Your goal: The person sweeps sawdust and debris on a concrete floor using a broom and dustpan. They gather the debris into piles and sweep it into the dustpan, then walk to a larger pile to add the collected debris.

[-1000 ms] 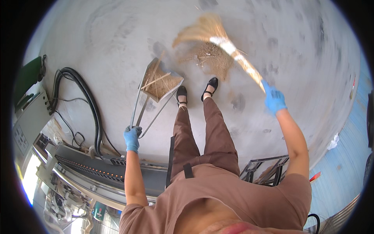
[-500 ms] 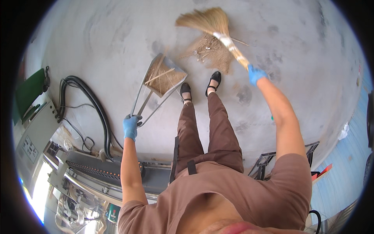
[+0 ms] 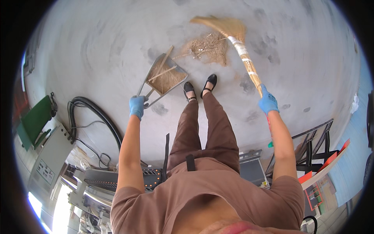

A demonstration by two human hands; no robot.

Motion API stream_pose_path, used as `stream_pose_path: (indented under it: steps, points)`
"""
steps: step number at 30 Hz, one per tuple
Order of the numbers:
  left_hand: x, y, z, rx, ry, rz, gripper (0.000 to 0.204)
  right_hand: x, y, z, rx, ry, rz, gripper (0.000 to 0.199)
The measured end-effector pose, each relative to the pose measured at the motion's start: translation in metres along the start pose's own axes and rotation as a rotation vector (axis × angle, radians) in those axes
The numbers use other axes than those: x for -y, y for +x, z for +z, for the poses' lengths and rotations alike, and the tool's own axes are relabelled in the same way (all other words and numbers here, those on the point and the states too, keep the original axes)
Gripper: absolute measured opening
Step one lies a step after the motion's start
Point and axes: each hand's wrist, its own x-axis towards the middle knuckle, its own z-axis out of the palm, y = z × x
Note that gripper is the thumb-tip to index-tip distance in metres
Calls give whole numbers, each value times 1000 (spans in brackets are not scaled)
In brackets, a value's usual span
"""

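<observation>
My left hand, in a blue glove, is closed round the handle of a grey metal dustpan. Brown sawdust and several thin wood strips lie in the pan, one strip sticking out past its far rim. In my right hand, also gloved in blue, is the handle of a straw broom. The broom's bristles, blurred by motion, fan out to the left behind a pile of sawdust and debris on the floor. That pile lies to the right of the dustpan.
On the grey floor my feet in black shoes stand just short of the pile. Thick black hoses curve at the left beside a grey control cabinet. A black metal frame stands at the right.
The broom has swung right, its handle hand drawn nearer to me. The left hand's grip is now closer to the pan. The view has shifted, and the pile looks spread differently.
</observation>
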Motion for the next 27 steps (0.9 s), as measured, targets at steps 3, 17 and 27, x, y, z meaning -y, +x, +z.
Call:
stream_pose_path:
  steps: [3, 17, 27]
  points:
    - [-5, -8, 10, 40, -27, 7, 24, 5, 48, 26, -47, 174, 72, 73]
    - [-96, 14, 65, 156, 281, 191, 19, 83, 64, 97, 384, 702, 69, 67]
    - [-140, -7, 151, 217, 388, 246, 18, 85, 38, 72, 731, 1250, -67, 47]
